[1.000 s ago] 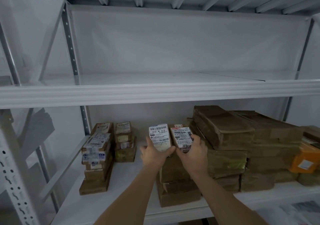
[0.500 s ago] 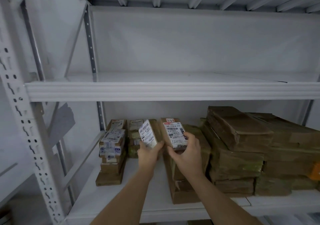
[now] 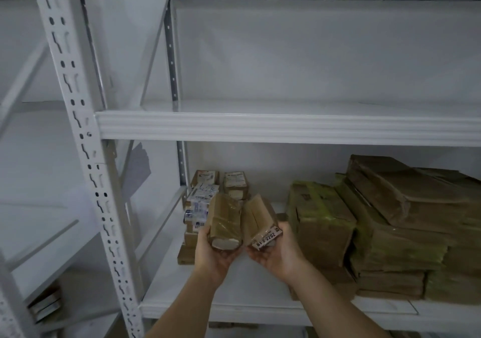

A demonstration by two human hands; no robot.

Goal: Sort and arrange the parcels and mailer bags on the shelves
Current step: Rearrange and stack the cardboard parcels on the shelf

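Nearest the camera, two bare forearms rise from the bottom edge toward a white metal rack. The left hand (image 3: 214, 255) cups a small brown parcel (image 3: 226, 223) from below, its grip closed around the lower end, where a pale end face shows. The right hand (image 3: 277, 253) holds a second small parcel (image 3: 257, 222) the same way, grip curled under it; a white label on its near end reads "81-2-2202". The two parcels tilt away from each other at the top and almost touch at the bottom, held in the air just in front of the lower shelf (image 3: 234, 309).

That shelf is a white board with a ribbed front lip. On its left side, behind the hands, stands a stack of small labelled parcels (image 3: 197, 207), with a second short stack (image 3: 235, 186) just beside it toward the back. To the right sit taller stacks of brown wrapped bundles (image 3: 320, 220), some bound with greenish tape, and larger flat bundles (image 3: 406, 207) piled against them out to the frame's right edge.

A perforated white upright (image 3: 78, 129) runs diagonally down the left, with thin diagonal braces behind it. Above, the upper shelf (image 3: 286, 127) spans the frame. Behind everything is a plain white wall (image 3: 312, 51), and ribbed decking of a higher shelf crosses the top. The light is dim and grey.
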